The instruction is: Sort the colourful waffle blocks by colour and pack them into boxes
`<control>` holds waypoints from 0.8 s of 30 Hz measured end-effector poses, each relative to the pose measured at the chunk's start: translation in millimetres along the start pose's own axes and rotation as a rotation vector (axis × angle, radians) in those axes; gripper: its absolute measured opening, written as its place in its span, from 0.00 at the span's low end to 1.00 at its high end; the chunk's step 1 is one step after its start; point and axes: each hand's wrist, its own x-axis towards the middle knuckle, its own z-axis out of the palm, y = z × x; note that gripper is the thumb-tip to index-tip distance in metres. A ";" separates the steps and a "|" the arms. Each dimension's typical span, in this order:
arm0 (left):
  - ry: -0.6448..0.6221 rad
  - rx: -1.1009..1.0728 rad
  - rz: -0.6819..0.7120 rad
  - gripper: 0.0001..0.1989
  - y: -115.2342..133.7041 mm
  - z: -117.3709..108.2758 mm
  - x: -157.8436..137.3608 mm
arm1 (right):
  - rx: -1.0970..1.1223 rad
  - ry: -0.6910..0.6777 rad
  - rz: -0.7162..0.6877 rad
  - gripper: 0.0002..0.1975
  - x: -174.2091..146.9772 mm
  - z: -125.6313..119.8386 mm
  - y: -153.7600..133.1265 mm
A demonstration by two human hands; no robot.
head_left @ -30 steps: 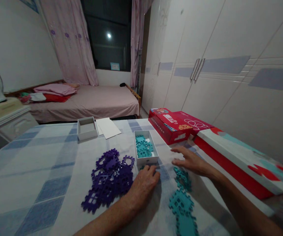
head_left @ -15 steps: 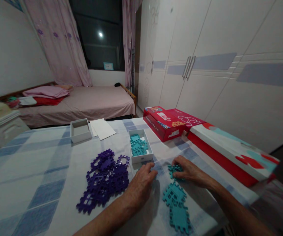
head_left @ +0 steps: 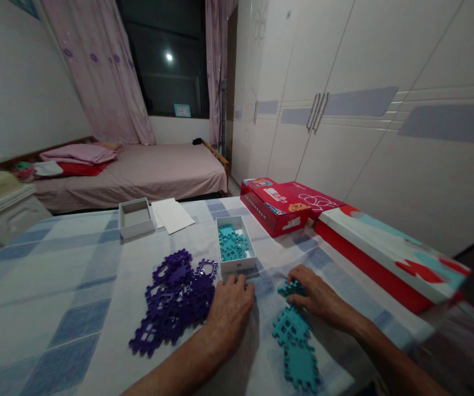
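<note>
1. Nearest, toward the near edge of a table [head_left: 72, 286] under a blue-checked cloth, two teal notched pieces [head_left: 300, 366] lie flat in a short column, apart from the purple heap [head_left: 171, 302], perhaps so the colours stay unmixed.
2. At the column's far end, the right hand [head_left: 319, 294] sets thumb and fingertips on either side of a small teal piece [head_left: 288, 288]; whether they pinch it, I cannot tell.
3. The left hand [head_left: 232, 308] is palm down beside the purple heap, fingers together and bent toward the cloth, seemingly just resting; whether anything is beneath is hidden.
4. Just beyond its fingertips, an open white box [head_left: 239, 266] holds more teal pieces, its walls keeping them together.
5. Near the far edge are an open grey-white tray [head_left: 137, 230] and white cards [head_left: 176, 215]; red box [head_left: 278, 212] and long box [head_left: 389, 258] line the right edge.
6. Farther off: a bed [head_left: 171, 168] and a dark window [head_left: 165, 71].
</note>
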 end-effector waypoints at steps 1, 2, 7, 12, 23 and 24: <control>0.001 0.003 0.010 0.13 -0.8 0.9 0.6 | -0.007 0.000 0.017 0.09 -0.1 0.3 -1.8; 0.001 0.002 0.018 0.13 -1.8 1.7 1.1 | -0.004 -0.006 0.028 0.11 0.1 0.1 -3.0; -0.009 -0.003 0.033 0.13 -6.2 1.1 2.8 | 0.009 -0.041 0.040 0.19 2.1 -1.5 -5.5; 0.000 0.023 0.017 0.13 -3.9 -5.6 -0.4 | 0.038 -0.028 -0.002 0.15 -2.4 -0.4 -2.4; 0.550 -0.024 -0.005 0.15 -31.7 -41.8 18.2 | 0.058 -0.128 -0.035 0.20 -12.6 -13.3 -7.3; 0.559 -0.006 -0.002 0.14 -34.4 -42.5 23.0 | 0.062 -0.127 -0.043 0.20 -12.9 -13.2 -6.3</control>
